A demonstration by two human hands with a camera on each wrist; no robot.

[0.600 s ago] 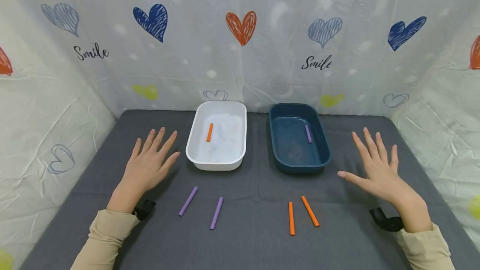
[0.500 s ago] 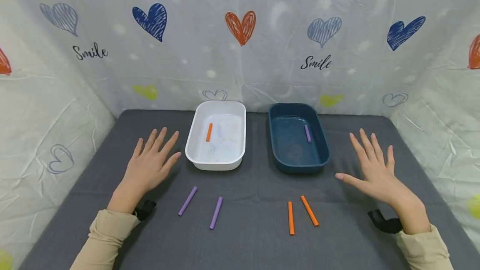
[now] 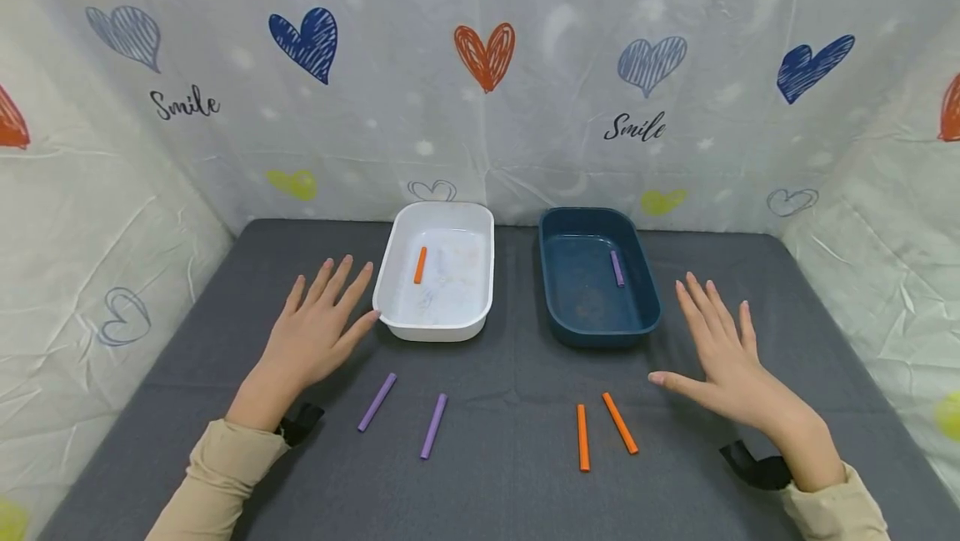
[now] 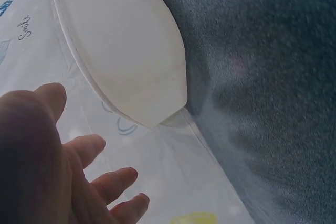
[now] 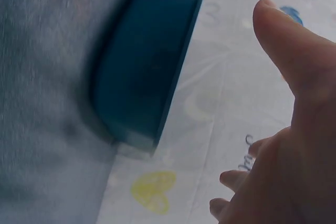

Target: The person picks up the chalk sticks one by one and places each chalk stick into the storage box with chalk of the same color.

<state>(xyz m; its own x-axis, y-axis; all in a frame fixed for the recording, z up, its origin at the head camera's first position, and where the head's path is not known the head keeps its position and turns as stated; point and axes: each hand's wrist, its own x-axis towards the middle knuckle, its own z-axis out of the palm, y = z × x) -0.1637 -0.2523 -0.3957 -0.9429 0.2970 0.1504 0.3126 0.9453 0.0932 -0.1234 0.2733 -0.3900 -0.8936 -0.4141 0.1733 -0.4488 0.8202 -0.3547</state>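
Observation:
My left hand (image 3: 311, 337) hovers with spread fingers beside the white tray (image 3: 432, 333), its thumb tip overlapping the tray's near left corner in the head view. Contact there I cannot tell. Inside that tray lies one orange stick (image 3: 420, 265). To the right of the dark blue tray (image 3: 603, 339), my right hand (image 3: 723, 366) is held out flat with the thumb apart, holding nothing. A purple stick (image 3: 617, 268) lies in the blue tray. Two purple sticks, a left one (image 3: 377, 402) and a right one (image 3: 433, 427), lie in front of the white tray.
Two more orange sticks, a left one (image 3: 583, 438) and a right one (image 3: 620, 423), lie in front of the blue tray. Grey cloth (image 3: 510, 483) covers the table. A white curtain with printed hearts (image 3: 484, 57) stands behind the trays and along both sides.
Both hands have moved inward: the left hand rightward toward the white tray, the right hand leftward and slightly nearer the body. Trays and sticks stay where they were.

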